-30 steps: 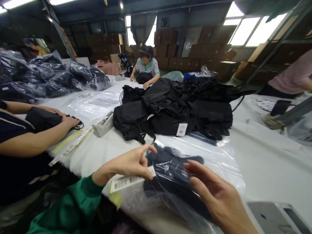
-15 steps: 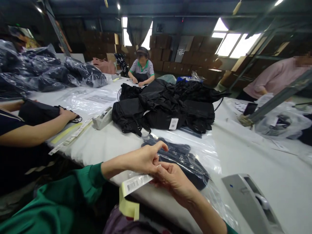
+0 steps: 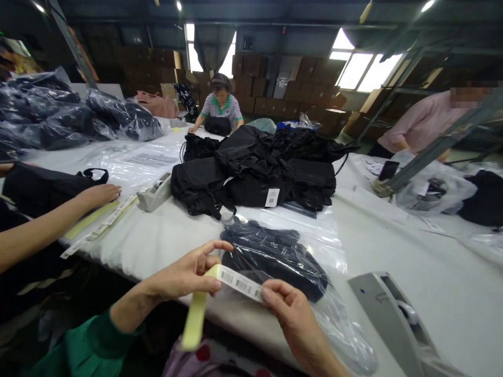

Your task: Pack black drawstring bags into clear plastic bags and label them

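A white barcode sticker is stretched between my two hands just above the table's near edge. My left hand pinches its left end, where a yellow backing strip hangs down. My right hand pinches the sticker's right end. Right behind the sticker lies a dark garment in a clear plastic bag on the white table.
A grey tape dispenser stands at the near right. A heap of black garments fills the table's middle, with a second dispenser to its left. Bagged garments pile at the far left. A co-worker's arm reaches in left; others work farther off.
My right hand came in to meet my left hand at the sticker. The two hands have since drawn apart, peeling the sticker out flat, with the yellow backing hanging from the left end.
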Tool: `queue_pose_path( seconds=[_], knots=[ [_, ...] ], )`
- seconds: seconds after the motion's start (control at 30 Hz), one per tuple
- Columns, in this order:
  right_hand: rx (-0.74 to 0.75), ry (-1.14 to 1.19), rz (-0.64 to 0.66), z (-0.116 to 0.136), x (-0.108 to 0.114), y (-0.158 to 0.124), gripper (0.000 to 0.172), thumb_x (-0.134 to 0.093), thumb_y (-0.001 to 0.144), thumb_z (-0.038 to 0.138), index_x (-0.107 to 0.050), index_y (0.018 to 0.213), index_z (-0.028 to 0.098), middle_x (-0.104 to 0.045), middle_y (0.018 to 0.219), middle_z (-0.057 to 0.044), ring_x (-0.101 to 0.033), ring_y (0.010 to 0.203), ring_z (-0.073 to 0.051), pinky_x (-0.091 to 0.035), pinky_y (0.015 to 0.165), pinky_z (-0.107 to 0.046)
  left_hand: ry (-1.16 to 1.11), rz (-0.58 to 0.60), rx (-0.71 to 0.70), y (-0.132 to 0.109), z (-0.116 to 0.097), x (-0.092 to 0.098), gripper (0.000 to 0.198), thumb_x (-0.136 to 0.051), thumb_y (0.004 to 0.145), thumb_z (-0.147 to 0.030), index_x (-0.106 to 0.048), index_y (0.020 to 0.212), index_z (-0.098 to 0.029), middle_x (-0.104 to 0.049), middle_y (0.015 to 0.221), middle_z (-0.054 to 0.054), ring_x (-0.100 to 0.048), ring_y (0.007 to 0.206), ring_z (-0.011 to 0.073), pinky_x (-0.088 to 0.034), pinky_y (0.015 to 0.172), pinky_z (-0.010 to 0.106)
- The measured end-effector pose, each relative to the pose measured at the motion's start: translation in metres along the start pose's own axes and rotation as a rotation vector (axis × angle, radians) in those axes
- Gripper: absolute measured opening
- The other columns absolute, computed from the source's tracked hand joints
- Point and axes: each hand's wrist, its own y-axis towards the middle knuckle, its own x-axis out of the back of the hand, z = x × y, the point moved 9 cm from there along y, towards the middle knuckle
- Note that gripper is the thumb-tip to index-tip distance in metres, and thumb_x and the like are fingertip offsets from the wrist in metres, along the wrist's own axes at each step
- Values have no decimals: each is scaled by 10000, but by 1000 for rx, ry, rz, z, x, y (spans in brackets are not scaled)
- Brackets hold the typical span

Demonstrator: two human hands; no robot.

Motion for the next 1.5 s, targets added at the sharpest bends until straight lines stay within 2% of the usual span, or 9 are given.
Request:
queue_pose_path(
  seconds=[0.17, 0.3, 0.4, 0.47, 0.6, 0.77, 0.93, 1.2, 1.5],
  knots=[
    [133, -441, 283, 38, -35, -9, 417, -766, 776, 443, -731, 1105, 190, -706, 1093, -79, -603, 1009, -255, -441, 907, -361, 194, 343, 221, 2, 1, -34, 697, -799, 730, -294, -366, 1276, -265, -546, 764, -65, -450, 575, 73, -324, 496, 160],
    [33, -324, 503, 39, -70, -11, 350, -764, 762, 458, -761, 887, 131, -671, 759, -23, -559, 682, -148, -427, 640, -252, 326, 422, 218, 13, -7, -48, 600, -781, 749, -338, -383, 1191, -255, -547, 739, -73, -434, 562, 82, -301, 471, 164],
    [-29, -249, 407, 29, -67, -8, 335, -811, 710, 439, -743, 761, 114, -586, 614, 16, -458, 551, -87, -355, 534, -212, 403, 318, 103, 17, -17, -40, 483, -759, 766, -389, -464, 1121, -245, -565, 791, -46, -499, 650, 109, -376, 536, 181],
    [-20, -218, 319, 26, -59, -7, 340, -827, 689, 442, -734, 735, 118, -588, 614, 16, -454, 549, -83, -355, 528, -207, 553, 185, -83, 14, -31, -32, 484, -784, 734, -420, -548, 1117, -241, -603, 1017, 24, -564, 898, 173, -474, 750, 256],
    [8, -123, 216, 27, -50, -10, 350, -845, 666, 449, -713, 690, 126, -588, 597, 20, -461, 553, -80, -367, 537, -203, 781, -164, -422, -3, -47, -25, 594, -865, 611, -459, -647, 1129, -264, -515, 1335, 88, -412, 1273, 292, -330, 1093, 419],
    [39, -29, 177, 22, -53, -12, 345, -849, 675, 430, -697, 733, 126, -615, 617, 14, -488, 550, -80, -393, 543, -199, 556, -297, -353, -4, -14, -28, 271, -735, 801, -386, -690, 1000, -207, -641, 983, 66, -580, 976, 217, -460, 896, 326],
    [137, -6, 81, 21, -47, -12, 410, -842, 706, 391, -603, 975, 196, -621, 623, 45, -519, 555, -97, -425, 562, -211, 422, -378, -242, -1, 8, -27, 256, -579, 910, -409, -679, 906, -174, -619, 873, 52, -567, 811, 179, -449, 737, 280],
    [311, -259, 96, 40, -51, -21, 193, -747, 809, 374, -732, 814, 182, -616, 769, -16, -540, 705, -143, -446, 652, -247, 723, -411, -515, -5, -9, -48, 293, -399, 983, -304, -487, 720, -209, -508, 699, 28, -495, 762, 193, -385, 763, 345],
    [311, -381, 184, 60, -56, -22, 194, -699, 842, 351, -748, 788, 171, -658, 753, -27, -571, 719, -161, -442, 667, -266, 889, -382, -634, -2, -14, -53, 396, -332, 1009, -338, -409, 645, -205, -468, 599, 13, -428, 606, 153, -318, 609, 294]
  ],
)
